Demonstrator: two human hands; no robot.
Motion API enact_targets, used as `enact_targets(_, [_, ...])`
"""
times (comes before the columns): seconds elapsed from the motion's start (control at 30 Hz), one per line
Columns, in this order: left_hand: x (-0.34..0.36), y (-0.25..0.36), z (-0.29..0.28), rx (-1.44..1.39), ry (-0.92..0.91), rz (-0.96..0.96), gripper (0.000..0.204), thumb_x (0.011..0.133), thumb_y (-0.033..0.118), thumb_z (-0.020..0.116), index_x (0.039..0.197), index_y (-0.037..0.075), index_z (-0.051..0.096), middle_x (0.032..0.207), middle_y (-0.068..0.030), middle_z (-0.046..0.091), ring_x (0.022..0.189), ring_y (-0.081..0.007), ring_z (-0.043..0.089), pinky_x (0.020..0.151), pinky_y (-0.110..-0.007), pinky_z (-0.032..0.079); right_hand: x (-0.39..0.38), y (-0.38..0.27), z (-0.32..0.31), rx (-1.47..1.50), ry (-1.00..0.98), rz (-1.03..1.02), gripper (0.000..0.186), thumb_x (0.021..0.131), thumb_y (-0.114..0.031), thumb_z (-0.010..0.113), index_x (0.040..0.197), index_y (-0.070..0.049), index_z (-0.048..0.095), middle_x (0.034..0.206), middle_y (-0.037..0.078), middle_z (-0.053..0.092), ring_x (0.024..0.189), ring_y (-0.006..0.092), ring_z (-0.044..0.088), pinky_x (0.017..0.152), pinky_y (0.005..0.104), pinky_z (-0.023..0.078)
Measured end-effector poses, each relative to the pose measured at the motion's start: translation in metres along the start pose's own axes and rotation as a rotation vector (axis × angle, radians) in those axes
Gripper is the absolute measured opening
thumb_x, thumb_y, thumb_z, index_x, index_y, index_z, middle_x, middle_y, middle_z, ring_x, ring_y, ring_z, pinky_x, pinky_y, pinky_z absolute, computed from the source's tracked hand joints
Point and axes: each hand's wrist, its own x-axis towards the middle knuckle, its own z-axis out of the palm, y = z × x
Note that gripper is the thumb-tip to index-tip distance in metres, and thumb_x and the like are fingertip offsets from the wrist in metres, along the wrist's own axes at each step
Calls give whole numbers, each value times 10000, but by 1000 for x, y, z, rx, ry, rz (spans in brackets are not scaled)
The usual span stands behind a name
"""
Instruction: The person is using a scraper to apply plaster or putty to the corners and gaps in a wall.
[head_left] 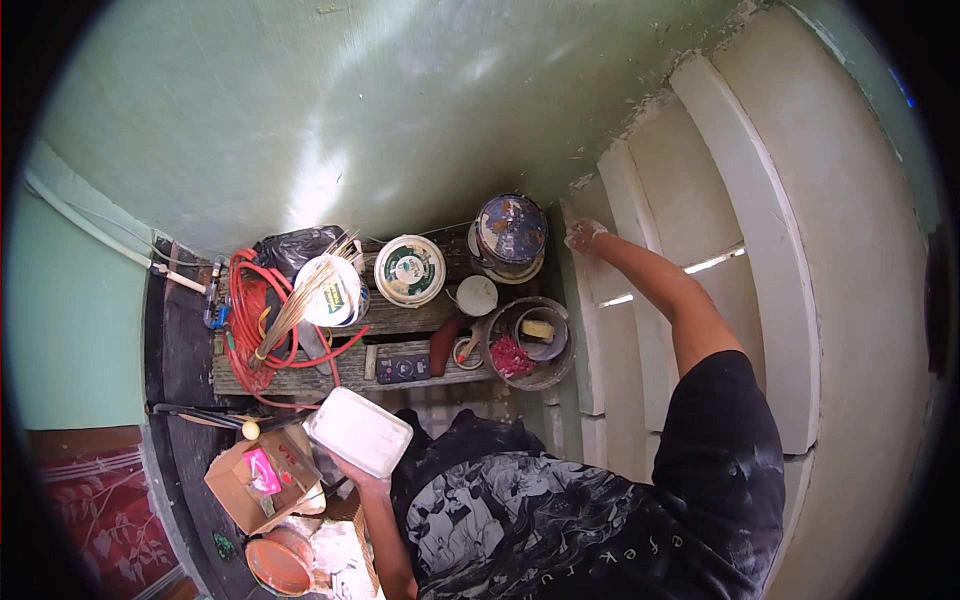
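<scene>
Rightward stands a pale, ribbed wall (785,300); beside the black shirt (500,510), a white, round-cornered rectangular tub (361,432), long axis slanting upper left to lower right, is grasped by the left hand (362,477). The white-smeared right hand (584,237) is at the wall, grip unclear.

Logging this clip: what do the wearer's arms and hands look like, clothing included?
Both the left hand and right hand are ungloved; the left is partly hidden. Whitish residue marks the right. Both forearms are bare. The right sleeve is short and black, with pale smudges, on a black T-shirt with a pale print.
</scene>
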Motion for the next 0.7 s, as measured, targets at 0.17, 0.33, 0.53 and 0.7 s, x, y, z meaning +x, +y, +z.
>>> enact_targets(0.17, [5,5,-13,-35,-29,2,674,953,609,305,1458,164,348,1444,-51,440,1265,-289,492,1048,-465,414,8,-5,51,-88,161,-64,313,942,-264,471,1216,-152,576,1348,55,547,1292,249,476,1062,407,379])
enact_targets(0.33, [4,7,-23,-49,-30,-5,666,956,597,306,1459,163,348,1456,-53,425,1286,-289,468,1069,-468,386,-2,-14,32,-72,34,-34,339,903,-265,555,1220,-146,574,1368,48,528,1287,242,481,1057,400,379])
enact_targets(0.53, [13,12,-29,-61,-52,-40,677,950,600,310,1462,158,343,1465,-56,415,1297,-294,456,1081,-468,369,9,-16,1,30,73,47,390,890,-258,582,1258,-133,541,1384,76,506,1278,244,483,1056,406,373])
enact_targets(0.7, [24,17,-45,-44,-67,-64,741,926,664,330,1479,172,313,1503,-48,363,1337,-294,406,1101,-474,335,22,-29,62,2,288,22,310,903,-268,532,1178,-132,580,1313,85,555,1235,253,519,1026,421,388])
